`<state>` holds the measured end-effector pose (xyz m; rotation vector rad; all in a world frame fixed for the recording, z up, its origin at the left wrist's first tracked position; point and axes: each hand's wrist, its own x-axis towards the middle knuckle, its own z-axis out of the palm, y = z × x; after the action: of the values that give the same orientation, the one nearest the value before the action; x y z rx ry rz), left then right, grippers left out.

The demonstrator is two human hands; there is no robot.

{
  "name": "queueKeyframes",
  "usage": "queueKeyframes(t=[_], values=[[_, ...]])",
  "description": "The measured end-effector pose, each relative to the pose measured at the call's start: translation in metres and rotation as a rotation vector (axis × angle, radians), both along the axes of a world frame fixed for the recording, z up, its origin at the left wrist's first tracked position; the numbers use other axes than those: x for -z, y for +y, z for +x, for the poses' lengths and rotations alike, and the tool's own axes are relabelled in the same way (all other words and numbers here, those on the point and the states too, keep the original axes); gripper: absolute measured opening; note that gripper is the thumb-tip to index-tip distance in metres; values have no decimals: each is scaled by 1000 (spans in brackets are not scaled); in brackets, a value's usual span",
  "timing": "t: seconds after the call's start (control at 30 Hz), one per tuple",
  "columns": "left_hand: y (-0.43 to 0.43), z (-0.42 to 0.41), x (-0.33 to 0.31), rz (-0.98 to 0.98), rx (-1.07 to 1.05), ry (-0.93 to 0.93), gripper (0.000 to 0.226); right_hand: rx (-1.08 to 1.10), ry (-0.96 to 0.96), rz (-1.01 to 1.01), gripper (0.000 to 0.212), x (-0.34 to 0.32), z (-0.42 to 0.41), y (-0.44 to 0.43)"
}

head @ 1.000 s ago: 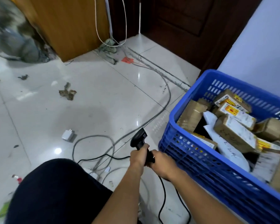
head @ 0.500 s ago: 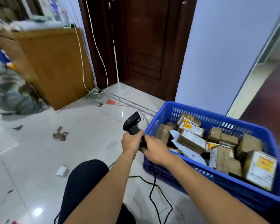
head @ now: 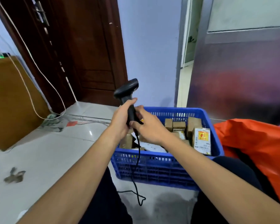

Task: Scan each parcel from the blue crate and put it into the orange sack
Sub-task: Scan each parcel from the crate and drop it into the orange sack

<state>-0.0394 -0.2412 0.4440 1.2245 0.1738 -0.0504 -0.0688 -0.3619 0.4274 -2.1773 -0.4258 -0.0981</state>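
Left hand (head: 121, 120) and right hand (head: 148, 128) grip the scanner (head: 126, 90); parcels (head: 202, 139) look light, stiff, graspable by their sides.

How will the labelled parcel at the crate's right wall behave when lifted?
Probably stiff: the parcel looks like a flat-sided box. Likely light, being small and cardboard. It stands on end against the crate wall, so a nudge may tip it.
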Motion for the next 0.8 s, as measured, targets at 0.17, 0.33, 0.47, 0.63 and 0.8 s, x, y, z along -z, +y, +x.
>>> queueKeyframes(t=[0.17, 0.33, 0.47, 0.63, 0.8], values=[[-48, 23, 10, 58, 160, -4, 24, 96, 87, 102, 50, 18, 5, -49], [-90, 45, 57, 469, 351, -64, 18, 149, 244, -197, 49, 53, 17, -101], [-113, 58, 62, 554, 532, -123, 12, 169, 308, -274, 44, 56, 23, -136], [-100, 82, 58, 552, 495, -127, 12, 193, 545, -295, 29, 74, 63, -173], [-60, 104, 60, 579, 315, -33, 12, 318, 555, -315, 24, 84, 114, -186]])
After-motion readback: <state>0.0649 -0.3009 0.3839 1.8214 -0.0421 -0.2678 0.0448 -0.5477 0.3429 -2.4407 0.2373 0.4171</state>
